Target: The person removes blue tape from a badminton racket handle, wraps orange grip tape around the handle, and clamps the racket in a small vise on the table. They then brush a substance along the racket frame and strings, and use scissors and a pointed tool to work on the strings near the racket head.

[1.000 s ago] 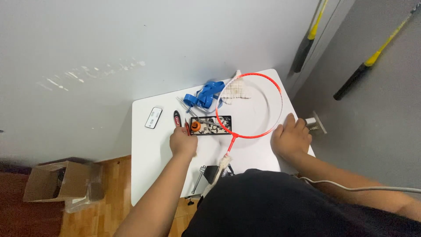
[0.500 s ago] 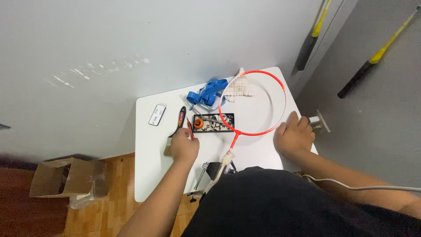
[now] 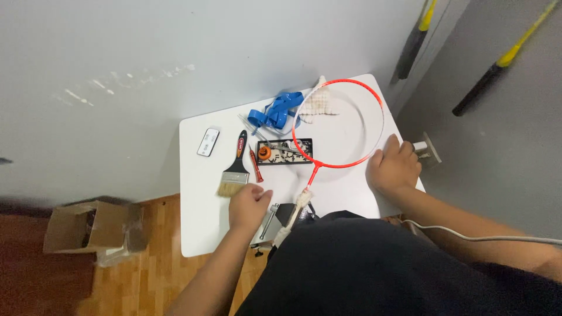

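Head view shows our left hand (image 3: 249,205) loosely curled beside the black-handled paintbrush's bristles (image 3: 233,169), our right hand (image 3: 393,168) spread flat against the red racket frame (image 3: 339,123), with a black parts tray (image 3: 285,152) between them.
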